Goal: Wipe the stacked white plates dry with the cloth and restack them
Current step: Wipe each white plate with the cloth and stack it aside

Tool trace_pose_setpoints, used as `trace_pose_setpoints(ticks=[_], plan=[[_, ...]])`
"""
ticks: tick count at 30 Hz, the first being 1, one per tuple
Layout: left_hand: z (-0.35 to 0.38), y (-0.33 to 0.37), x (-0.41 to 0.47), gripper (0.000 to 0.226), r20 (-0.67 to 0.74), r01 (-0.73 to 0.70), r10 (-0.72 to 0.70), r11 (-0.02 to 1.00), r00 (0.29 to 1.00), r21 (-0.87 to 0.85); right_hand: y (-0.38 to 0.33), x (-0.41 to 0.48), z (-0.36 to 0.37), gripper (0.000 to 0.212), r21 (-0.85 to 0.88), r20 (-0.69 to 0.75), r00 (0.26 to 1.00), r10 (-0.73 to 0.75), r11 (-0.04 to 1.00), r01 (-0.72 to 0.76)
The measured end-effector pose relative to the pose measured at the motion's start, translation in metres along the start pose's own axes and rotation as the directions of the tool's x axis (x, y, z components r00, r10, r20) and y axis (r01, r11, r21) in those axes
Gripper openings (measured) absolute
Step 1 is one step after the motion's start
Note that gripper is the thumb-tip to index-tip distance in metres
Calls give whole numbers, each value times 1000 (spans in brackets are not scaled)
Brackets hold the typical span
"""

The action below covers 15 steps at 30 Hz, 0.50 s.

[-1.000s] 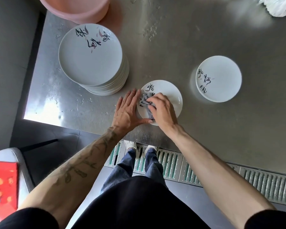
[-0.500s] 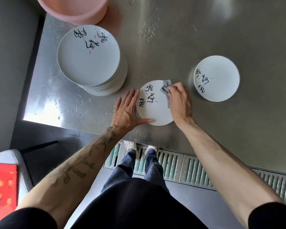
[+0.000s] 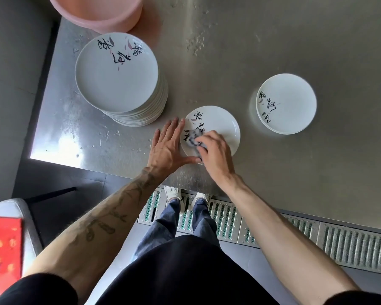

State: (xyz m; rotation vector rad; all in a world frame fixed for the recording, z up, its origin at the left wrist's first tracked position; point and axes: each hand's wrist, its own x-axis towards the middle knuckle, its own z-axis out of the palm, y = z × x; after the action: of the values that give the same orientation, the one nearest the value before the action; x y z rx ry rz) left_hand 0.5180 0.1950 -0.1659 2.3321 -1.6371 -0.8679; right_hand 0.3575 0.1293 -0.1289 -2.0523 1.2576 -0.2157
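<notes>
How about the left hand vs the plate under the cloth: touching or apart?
Touching. The head view shows the left hand spread open, its thumb and forefinger lying against the rim of the plate, with no gap.

head cam | looks steeply down from above | near steel table (image 3: 273,40) edge | single view

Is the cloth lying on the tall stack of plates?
No, the right hand holds the cloth on the single plate beside the left hand.
</notes>
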Motion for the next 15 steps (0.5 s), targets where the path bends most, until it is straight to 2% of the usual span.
trace_pose_setpoints(ticks=[3,5,9,12,15], plan=[[-2,-5,0,137,22,-27,27,1000,999,12,-7,-7,5,26,16,88,992,-86,996,85],[-2,-4,-1,138,24,-37,37,999,999,-1,-1,-4,-4,25,-22,97,989,-108,994,111],[-2,-3,-1,139,5,-13,13,999,1000,-34,23,18,-32,26,-152,-29,999,-38,988,33],[-1,-3,0,138,4,-16,16,999,1000,-32,37,34,-43,27,-234,-70,997,21,971,-37],[0,-1,-1,139,6,-5,5,999,1000,-39,24,31,-31,28,-137,-130,990,51,988,-69]])
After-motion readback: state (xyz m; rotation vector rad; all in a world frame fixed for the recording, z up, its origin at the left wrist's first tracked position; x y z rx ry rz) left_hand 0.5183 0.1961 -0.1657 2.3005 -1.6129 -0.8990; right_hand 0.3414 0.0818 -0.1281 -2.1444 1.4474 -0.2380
